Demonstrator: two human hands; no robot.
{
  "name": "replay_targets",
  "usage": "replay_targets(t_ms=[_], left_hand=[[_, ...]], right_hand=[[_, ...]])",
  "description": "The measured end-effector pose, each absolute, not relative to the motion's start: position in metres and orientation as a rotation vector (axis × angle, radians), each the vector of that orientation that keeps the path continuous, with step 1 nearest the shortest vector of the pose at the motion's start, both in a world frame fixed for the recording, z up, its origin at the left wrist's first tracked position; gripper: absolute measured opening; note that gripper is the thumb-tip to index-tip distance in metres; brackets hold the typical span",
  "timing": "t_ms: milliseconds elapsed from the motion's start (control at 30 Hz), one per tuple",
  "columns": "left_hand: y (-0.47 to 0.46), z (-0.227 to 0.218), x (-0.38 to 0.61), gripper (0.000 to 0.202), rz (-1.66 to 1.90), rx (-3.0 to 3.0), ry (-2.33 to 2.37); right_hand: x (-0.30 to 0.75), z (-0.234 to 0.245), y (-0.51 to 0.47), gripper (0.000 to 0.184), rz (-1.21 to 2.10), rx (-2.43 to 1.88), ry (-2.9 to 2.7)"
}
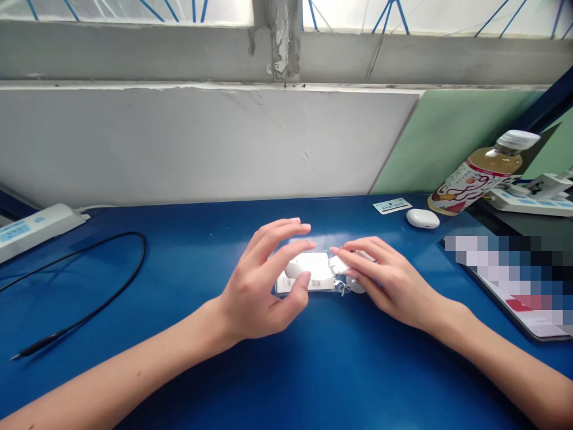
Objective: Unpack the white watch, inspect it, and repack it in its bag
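A clear plastic bag [330, 286] lies on the blue table, with a flat white card [319, 263] bearing a barcode in or under it. My left hand [264, 283] arches over its left end, thumb and fingers apart and nothing gripped. Close behind that thumb is a white rounded object [293, 269]; whether it touches the hand I cannot tell. At the bag's right end, my right hand [387, 275] pinches a small white piece [339, 264] in its fingertips. Beneath those fingers sits a pale round item [356, 285], partly hidden.
A black cable [138, 263] loops at left beside a white power strip [40, 230]. Toward the back right are a printed label card [393, 206], a white earbud case [422, 218] and a drink bottle [481, 173]. A tablet-like device [505, 292] lies at right.
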State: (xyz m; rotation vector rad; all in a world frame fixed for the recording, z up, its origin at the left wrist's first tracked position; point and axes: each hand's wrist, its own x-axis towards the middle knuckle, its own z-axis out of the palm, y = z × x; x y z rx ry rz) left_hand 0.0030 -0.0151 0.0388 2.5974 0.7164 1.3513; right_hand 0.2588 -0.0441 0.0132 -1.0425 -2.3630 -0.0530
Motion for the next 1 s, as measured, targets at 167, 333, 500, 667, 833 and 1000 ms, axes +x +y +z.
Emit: replay_targets(t_ms=[167,333,500,667,833,1000], left_hand=[[-0.029,0.042,0.011,0.028,1.099,2.727,0.671],[-0.037,0.035,0.014,0.028,0.950,2.737,0.685],[-0.040,0.032,0.016,0.021,0.895,2.745,0.714],[-0.037,0.031,0.014,0.018,0.974,2.661,0.759],[-0.037,0.027,0.014,0.019,0.951,2.576,0.886],[-0.039,0.034,0.019,0.025,0.724,2.191,0.789]], right_hand=[[0.246,0.010,-0.051,0.039,-0.021,-0.965,-2.320],[0.248,0.014,-0.055,0.021,-0.003,-0.910,-2.196],[0.243,0.017,-0.061,0.009,0.196,-1.018,-2.067],[0.237,0.021,-0.063,0.016,0.589,-1.091,-1.788],[0.231,0.023,-0.062,0.020,0.894,-1.074,-1.537],[0.220,0.029,-0.048,0.026,0.975,-0.998,-1.383]])
